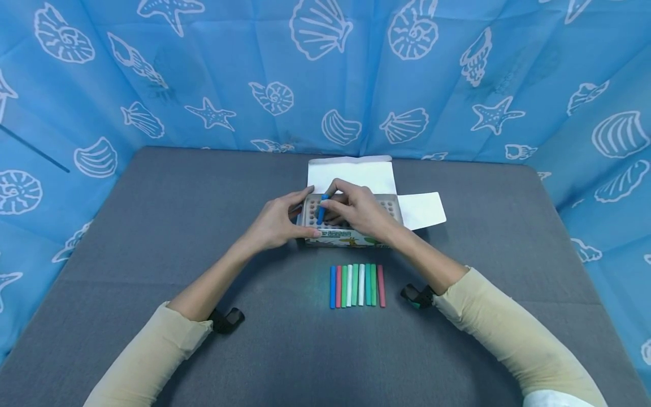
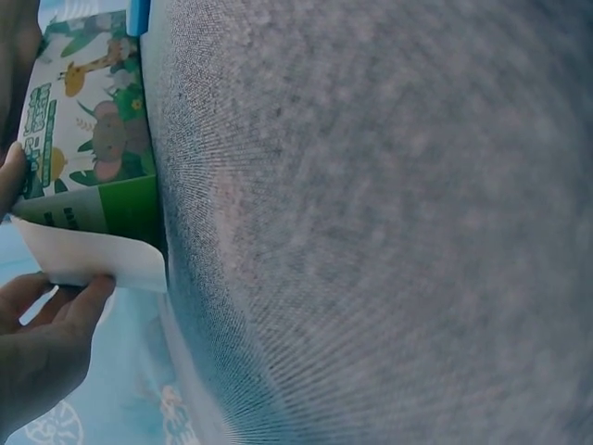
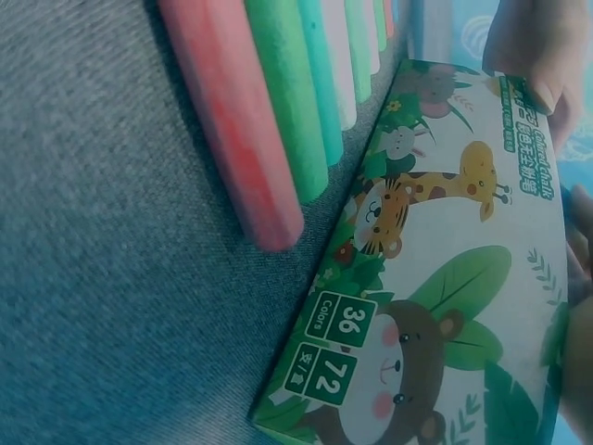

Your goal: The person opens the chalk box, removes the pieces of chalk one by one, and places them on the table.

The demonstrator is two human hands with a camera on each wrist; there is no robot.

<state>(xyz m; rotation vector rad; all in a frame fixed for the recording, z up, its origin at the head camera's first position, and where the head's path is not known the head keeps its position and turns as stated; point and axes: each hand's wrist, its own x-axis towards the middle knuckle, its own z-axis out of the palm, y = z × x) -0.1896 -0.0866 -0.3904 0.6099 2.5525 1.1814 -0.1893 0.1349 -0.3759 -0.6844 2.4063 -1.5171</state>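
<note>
A chalk box with its lid folded back shows a tray of round holes. My left hand grips the box's left end, thumb on the front top edge and fingers toward the back. In the left wrist view, fingers also touch the white end flap. My right hand pinches an upright blue chalk stick over the left part of the tray, its lower end right at the holes. Printed animals cover the box front in the right wrist view.
A row of several chalk sticks, blue, red, green and white, lies in front of the box on the grey table. The white lid leans at the back and a side flap juts right. A blue curtain hangs behind.
</note>
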